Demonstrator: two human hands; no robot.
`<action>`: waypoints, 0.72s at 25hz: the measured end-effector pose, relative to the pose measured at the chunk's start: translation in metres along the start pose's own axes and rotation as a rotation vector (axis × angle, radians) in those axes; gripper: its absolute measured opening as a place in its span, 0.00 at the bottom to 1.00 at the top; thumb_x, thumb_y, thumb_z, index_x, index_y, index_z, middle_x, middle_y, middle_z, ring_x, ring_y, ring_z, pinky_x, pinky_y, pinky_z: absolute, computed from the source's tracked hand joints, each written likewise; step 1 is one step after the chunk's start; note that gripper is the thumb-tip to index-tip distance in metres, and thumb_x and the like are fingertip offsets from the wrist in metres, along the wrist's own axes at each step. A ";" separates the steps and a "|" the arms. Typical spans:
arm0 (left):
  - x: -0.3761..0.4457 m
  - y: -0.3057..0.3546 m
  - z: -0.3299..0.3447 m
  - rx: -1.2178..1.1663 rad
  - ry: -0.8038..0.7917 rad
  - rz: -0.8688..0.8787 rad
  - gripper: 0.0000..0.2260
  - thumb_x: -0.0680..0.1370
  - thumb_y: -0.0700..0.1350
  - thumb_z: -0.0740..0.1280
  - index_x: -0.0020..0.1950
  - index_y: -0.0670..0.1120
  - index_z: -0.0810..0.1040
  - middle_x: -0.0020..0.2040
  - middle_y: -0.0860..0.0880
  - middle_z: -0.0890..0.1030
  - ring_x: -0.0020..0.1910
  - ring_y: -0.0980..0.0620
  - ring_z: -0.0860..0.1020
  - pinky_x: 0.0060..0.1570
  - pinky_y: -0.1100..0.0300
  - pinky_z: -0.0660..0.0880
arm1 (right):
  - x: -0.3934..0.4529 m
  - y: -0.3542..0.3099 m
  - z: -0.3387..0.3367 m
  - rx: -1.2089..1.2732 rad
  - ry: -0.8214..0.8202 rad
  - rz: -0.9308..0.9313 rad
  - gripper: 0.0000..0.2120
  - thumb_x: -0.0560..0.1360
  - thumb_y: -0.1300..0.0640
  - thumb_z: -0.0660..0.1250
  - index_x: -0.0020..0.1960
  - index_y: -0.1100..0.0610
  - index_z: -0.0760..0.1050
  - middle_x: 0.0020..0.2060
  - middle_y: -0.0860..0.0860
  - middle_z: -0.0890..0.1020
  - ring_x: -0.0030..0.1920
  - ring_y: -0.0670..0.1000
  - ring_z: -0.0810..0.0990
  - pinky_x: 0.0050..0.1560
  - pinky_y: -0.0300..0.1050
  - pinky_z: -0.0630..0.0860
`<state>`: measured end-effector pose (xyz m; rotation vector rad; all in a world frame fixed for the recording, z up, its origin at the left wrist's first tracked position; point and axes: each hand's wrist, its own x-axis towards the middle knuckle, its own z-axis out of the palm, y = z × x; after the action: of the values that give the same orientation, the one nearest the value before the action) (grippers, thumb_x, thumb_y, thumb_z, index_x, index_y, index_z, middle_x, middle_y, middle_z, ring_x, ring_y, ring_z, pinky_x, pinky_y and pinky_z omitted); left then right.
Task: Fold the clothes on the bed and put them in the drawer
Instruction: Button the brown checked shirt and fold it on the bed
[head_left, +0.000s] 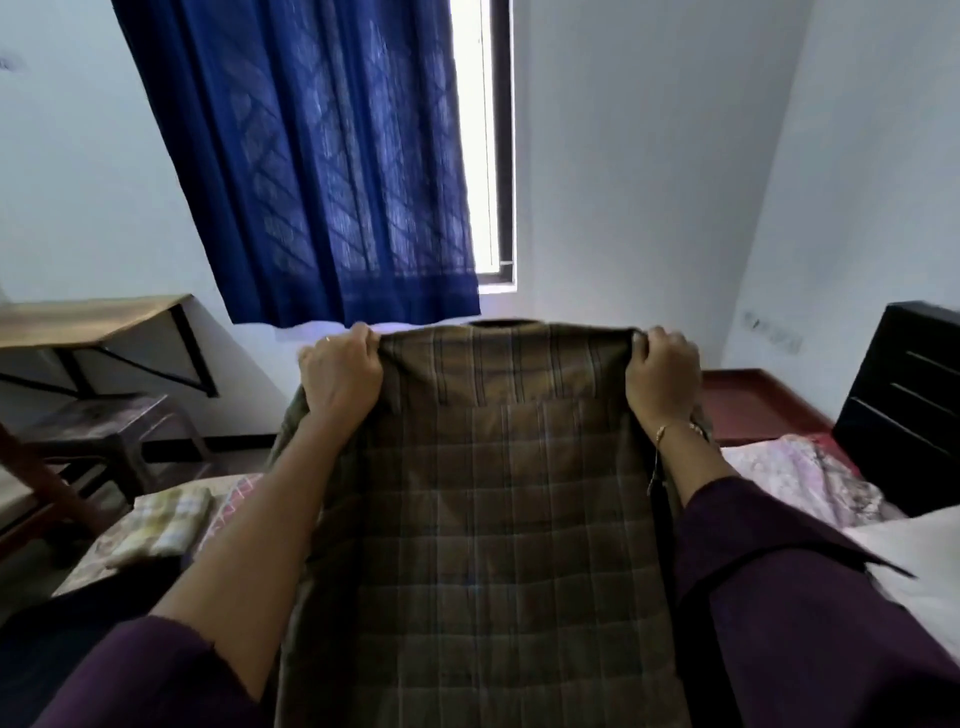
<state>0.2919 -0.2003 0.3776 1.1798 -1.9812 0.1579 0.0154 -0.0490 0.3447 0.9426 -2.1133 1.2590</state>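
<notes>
step: shirt (483, 493) held up for folding | left hand (340, 376), right hand (662, 376) grip its 2 shoulders | next: likely lay it flat on the bed (800, 467)

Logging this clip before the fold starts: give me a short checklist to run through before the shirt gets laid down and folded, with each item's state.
1. Left hand has a grip on one shoulder of the shirt: ok.
2. Right hand has a grip on the other shoulder: ok.
3. Shirt held spread, top edge roughly level: ok.
4. Sleeves hanging free, not twisted: cannot tell, they are behind the shirt.
5. Bare spot on the bed to lay it on: cannot tell, the shirt hides the middle.
6. Drawer ready: cannot tell, none in view.
</notes>
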 end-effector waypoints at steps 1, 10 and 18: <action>-0.004 -0.007 0.034 0.017 -0.052 0.003 0.12 0.81 0.44 0.56 0.50 0.39 0.77 0.45 0.36 0.81 0.45 0.37 0.77 0.52 0.47 0.68 | -0.008 0.021 0.029 -0.008 -0.029 0.024 0.15 0.80 0.58 0.57 0.49 0.71 0.75 0.46 0.68 0.77 0.50 0.65 0.74 0.46 0.53 0.68; -0.061 -0.065 0.303 0.065 -0.496 -0.008 0.09 0.81 0.42 0.59 0.47 0.39 0.76 0.36 0.40 0.79 0.33 0.43 0.73 0.41 0.52 0.63 | -0.078 0.194 0.265 -0.204 -0.416 0.181 0.13 0.77 0.60 0.61 0.45 0.70 0.77 0.41 0.70 0.78 0.45 0.69 0.75 0.43 0.56 0.71; -0.050 -0.111 0.488 0.048 -0.524 0.116 0.03 0.72 0.37 0.63 0.40 0.40 0.76 0.30 0.41 0.78 0.28 0.41 0.76 0.31 0.54 0.70 | -0.096 0.273 0.403 -0.360 -0.416 0.069 0.08 0.70 0.62 0.63 0.37 0.66 0.78 0.30 0.63 0.77 0.33 0.64 0.76 0.31 0.51 0.73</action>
<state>0.1108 -0.4596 -0.0138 1.2238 -2.5152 -0.0529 -0.1618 -0.2890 -0.0521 1.0390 -2.5962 0.7106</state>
